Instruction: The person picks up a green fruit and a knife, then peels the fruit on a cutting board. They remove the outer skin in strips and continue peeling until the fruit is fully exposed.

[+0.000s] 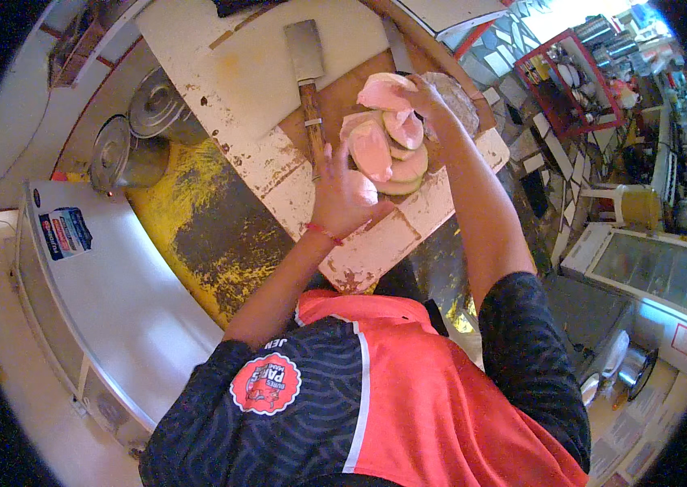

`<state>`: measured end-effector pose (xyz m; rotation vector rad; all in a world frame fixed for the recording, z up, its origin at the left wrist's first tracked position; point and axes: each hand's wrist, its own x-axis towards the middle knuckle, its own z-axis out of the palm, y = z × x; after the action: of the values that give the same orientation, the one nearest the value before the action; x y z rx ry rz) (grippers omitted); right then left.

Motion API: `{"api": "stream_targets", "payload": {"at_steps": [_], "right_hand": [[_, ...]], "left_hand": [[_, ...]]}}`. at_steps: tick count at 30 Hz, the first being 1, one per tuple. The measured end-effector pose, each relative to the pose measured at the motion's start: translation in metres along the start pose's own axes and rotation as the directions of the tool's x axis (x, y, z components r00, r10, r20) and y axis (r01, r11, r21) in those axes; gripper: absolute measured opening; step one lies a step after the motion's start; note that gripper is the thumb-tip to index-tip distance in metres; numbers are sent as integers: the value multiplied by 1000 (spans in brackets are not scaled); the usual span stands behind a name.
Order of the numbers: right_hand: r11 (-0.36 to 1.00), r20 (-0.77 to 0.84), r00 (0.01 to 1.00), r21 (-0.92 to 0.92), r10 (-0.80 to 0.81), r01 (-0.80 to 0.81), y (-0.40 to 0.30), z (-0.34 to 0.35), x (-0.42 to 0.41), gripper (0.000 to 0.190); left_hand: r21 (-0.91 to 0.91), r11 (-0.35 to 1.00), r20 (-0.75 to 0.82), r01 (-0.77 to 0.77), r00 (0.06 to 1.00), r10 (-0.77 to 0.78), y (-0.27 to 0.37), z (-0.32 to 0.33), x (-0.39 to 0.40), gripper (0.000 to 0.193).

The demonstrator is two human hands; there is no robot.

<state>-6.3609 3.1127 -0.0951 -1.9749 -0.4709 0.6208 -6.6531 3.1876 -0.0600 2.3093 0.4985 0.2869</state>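
Note:
Several pale slices with thin green rims [370,149], perhaps of a fruit or vegetable, lie overlapping in a pile on a brown board near the table corner. My right hand [425,97] grips one pale pink slice [383,90] at the pile's far side. My left hand [346,195] has its fingers spread at the pile's near left edge, beside a whitish piece [363,187]; whether it touches that piece is unclear. A cleaver [305,55] with a wooden handle lies left of the pile, its handle end by my left fingers. A rough, rounded brownish thing [456,103] sits behind my right hand.
A whitish cutting board [240,67] lies on the worn white table [276,176]. Another metal blade [398,45] rests near the far edge. Lidded metal pots [115,152] and a white chest freezer [112,268] stand left. A plastic stool [623,204] stands on the right.

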Motion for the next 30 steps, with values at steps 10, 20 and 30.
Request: {"api": "stream_targets", "payload": {"at_steps": [10,20,30], "right_hand": [[997,312,950,75,-29,6,67,-47,14,66],[808,411,906,499,98,-314,88,-48,-59,58],[656,567,821,644,-63,-394,86,-57,-52,56]], "left_hand": [[716,676,75,173,944,-322,36,91,56,111],[268,963,147,-35,989,-5,17,98,76,95],[435,900,422,31,876,-234,22,62,111,101]]}}
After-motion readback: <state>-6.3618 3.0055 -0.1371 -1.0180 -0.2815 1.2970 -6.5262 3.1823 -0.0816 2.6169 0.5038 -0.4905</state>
